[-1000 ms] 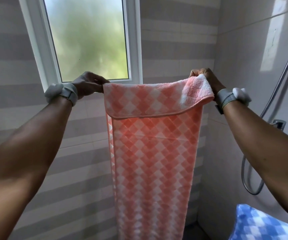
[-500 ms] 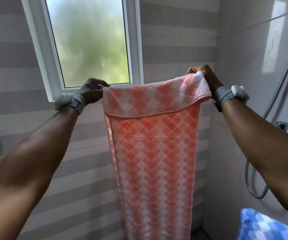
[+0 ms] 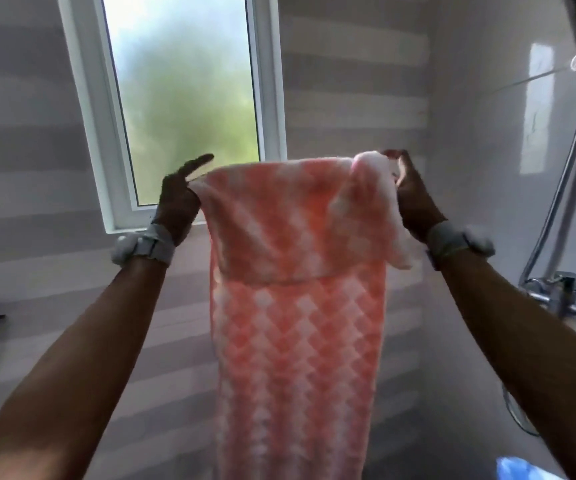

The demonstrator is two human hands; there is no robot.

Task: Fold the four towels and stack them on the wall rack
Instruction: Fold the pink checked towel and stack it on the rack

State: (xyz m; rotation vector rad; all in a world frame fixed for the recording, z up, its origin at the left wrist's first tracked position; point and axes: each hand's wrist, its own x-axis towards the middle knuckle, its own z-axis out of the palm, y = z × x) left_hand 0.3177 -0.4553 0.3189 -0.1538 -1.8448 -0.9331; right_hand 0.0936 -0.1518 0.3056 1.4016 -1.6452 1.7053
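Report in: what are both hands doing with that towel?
Left hand pinches one top corner, right hand grips the other. Pink-and-white checked cloth towel hangs down, top edge flapped over. Nothing blocking.

A coral-and-white diamond-checked terry towel [image 3: 297, 358] hangs upright in mid-air in the middle of the scene, in front of the far wall, spread flat between its two top corners. The left hand [image 3: 175, 206] pinches the left top corner. The right hand [image 3: 414, 202] pinches the right one, which bunches into a pale, fluffy fold. The top part is folded over to the near side as a blurred flap with its hem running straight across. Below it the long panel drops out of view. At the near right a blurred corner of a blue-and-white towel [image 3: 522, 469] shows
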